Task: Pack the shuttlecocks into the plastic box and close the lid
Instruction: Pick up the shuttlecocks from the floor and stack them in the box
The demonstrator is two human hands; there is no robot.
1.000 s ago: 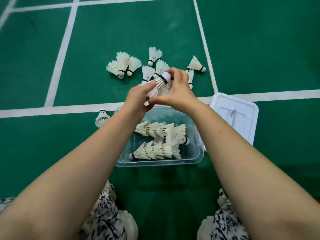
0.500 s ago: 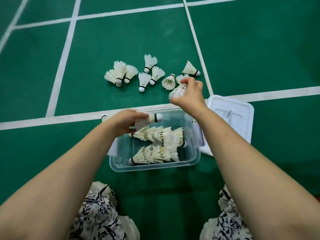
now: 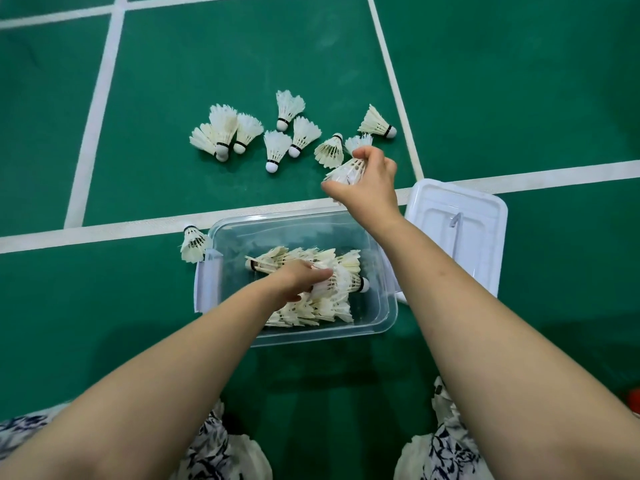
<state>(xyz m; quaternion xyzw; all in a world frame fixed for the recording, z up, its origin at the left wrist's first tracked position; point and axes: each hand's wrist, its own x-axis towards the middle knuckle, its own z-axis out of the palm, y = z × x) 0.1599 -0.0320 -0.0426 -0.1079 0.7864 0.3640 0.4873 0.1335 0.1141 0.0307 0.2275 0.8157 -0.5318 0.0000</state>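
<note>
A clear plastic box [image 3: 388, 317] stands open on the green floor, with several white feather shuttlecocks lying inside in stacked rows. My left hand [image 3: 298, 280] is inside the box and holds a shuttlecock stack [image 3: 341, 284] laid on the rows, cork to the right. My right hand [image 3: 367, 183] hovers beyond the box's far rim and grips a shuttlecock [image 3: 346, 173]. Several loose shuttlecocks [image 3: 277, 147] lie scattered on the floor farther away. The white lid [image 3: 460, 230] lies upside down to the right of the box.
One lone shuttlecock [image 3: 194, 244] rests against the box's far left corner. White court lines [image 3: 104, 233] cross the green floor. My patterned clothing [image 3: 214, 445] shows at the bottom edge.
My left hand carried its shuttlecock stack from above the box down onto the rows inside. My right hand moved to the right and away from the left hand, holding a shuttlecock.
</note>
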